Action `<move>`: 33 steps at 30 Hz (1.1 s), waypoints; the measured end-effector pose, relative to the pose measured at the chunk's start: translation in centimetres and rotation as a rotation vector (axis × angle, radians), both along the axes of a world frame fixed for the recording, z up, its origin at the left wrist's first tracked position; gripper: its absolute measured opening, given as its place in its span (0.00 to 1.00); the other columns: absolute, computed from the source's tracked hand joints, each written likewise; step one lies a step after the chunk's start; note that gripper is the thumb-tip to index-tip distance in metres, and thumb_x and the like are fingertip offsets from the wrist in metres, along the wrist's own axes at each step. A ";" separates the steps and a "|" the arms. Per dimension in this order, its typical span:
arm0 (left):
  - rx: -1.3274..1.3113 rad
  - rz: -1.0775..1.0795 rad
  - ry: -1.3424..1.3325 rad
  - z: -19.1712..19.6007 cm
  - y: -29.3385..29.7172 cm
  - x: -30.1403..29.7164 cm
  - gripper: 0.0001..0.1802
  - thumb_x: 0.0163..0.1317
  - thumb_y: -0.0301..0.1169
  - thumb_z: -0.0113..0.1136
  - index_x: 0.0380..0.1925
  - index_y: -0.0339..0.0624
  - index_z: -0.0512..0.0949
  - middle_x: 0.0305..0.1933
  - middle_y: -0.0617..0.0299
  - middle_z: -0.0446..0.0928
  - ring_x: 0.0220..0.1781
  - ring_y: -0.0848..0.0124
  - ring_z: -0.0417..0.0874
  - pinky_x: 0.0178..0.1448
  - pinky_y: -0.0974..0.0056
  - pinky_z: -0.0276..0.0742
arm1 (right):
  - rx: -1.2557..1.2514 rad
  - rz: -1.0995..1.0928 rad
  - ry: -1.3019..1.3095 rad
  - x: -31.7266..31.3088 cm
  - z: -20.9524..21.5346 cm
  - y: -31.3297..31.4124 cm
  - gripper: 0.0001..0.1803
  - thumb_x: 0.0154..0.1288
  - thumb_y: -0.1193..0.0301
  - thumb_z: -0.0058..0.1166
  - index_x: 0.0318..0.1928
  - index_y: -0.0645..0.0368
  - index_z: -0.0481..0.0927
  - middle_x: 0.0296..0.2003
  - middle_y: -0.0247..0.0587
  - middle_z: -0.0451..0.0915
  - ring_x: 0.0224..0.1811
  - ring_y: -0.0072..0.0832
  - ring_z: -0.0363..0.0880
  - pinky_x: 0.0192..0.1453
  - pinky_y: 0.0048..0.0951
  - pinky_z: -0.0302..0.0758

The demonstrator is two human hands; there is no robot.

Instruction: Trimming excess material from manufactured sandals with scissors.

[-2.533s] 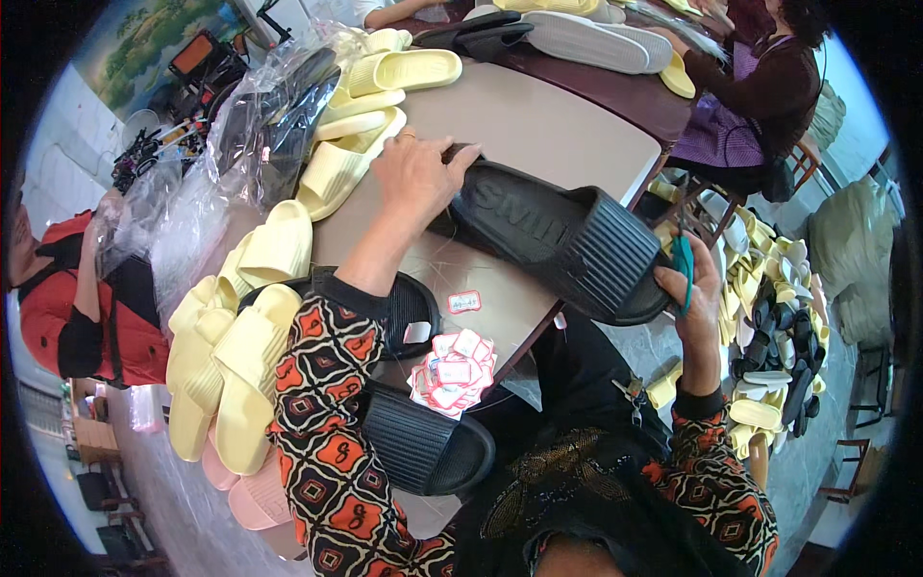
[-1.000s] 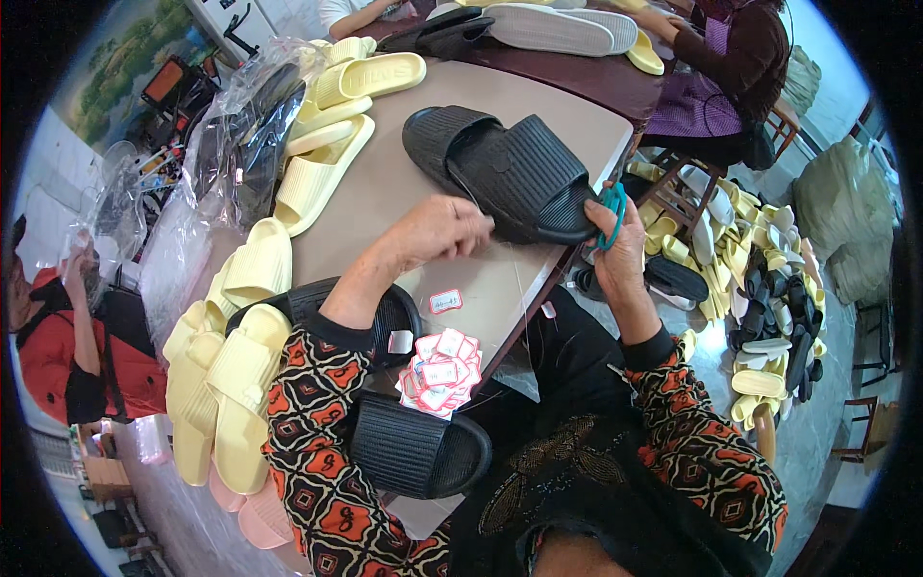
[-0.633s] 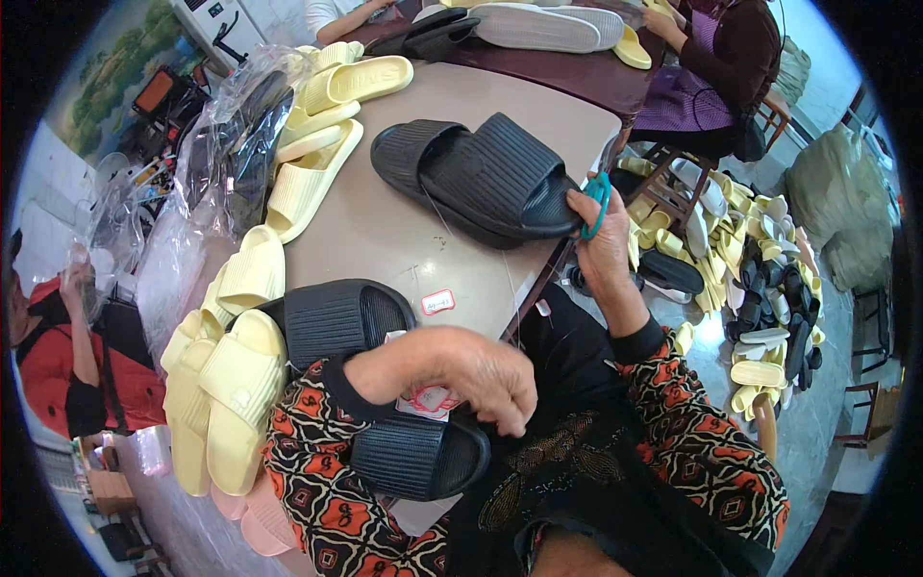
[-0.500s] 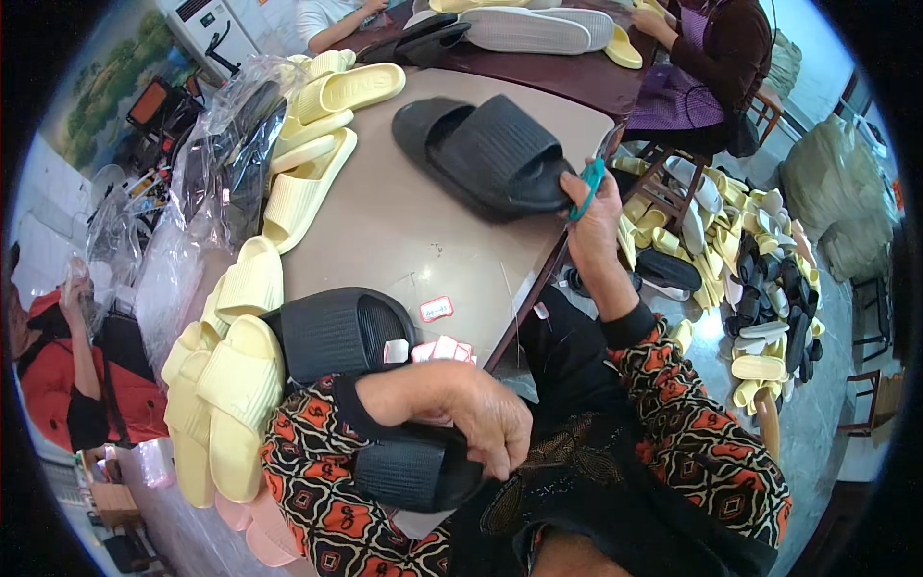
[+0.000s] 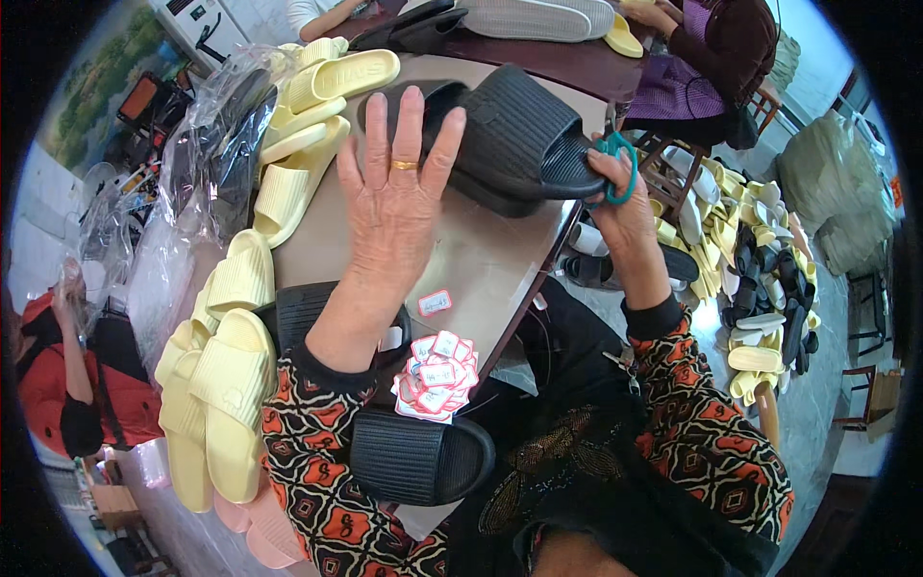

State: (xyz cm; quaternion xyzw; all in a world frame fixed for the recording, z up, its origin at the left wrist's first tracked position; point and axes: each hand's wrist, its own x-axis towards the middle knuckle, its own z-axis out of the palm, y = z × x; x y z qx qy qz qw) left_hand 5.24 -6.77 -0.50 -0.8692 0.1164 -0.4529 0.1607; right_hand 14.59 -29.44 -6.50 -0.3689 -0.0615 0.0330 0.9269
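While the left hand (image 5: pixel 394 207) hovered flat over the table (image 5: pixel 481 264) w/ fingers spread wide, holding nothing, its fingertips reached the near edge of the black slides (image 5: pixel 510 135) at the table's far side. Right hand (image 5: pixel 625 207) gripped teal scissors (image 5: pixel 615 163) at the slides' right end, touching the sole. Pile of red-and-white tags (image 5: pixel 435 375) lay near the front edge, just beside another black slide (image 5: pixel 418 457). Yellow slides (image 5: pixel 226 375) were stacked along the left.
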 end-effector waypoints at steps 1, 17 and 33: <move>-0.003 -0.004 0.000 -0.4 0.1 0.4 0.41 0.37 0.30 0.67 0.58 0.49 0.66 0.60 0.53 0.62 0.61 0.56 0.64 0.59 0.46 0.60 | -0.033 0.075 0.030 -0.2 0.3 -0.5 0.16 0.55 0.77 0.56 0.45 0.60 0.72 0.31 0.31 0.76 0.26 0.15 0.74 0.20 0.12 0.62; -1.119 -0.495 0.250 4.9 0.4 -2.1 0.41 0.39 0.30 0.74 0.55 0.32 0.66 0.41 0.49 0.80 0.41 0.68 0.82 0.46 0.69 0.75 | -0.323 -0.032 -0.447 -4.9 5.5 0.9 0.32 0.51 0.81 0.60 0.57 0.59 0.62 0.35 0.40 0.78 0.31 0.22 0.77 0.28 0.18 0.71; -1.031 -0.359 0.249 5.4 0.3 -2.0 0.36 0.42 0.30 0.73 0.54 0.33 0.69 0.43 0.51 0.80 0.42 0.69 0.81 0.47 0.67 0.74 | -0.464 -0.717 -0.959 -2.3 7.5 9.4 0.28 0.47 0.79 0.67 0.50 0.60 0.71 0.38 0.39 0.77 0.35 0.20 0.78 0.38 0.20 0.74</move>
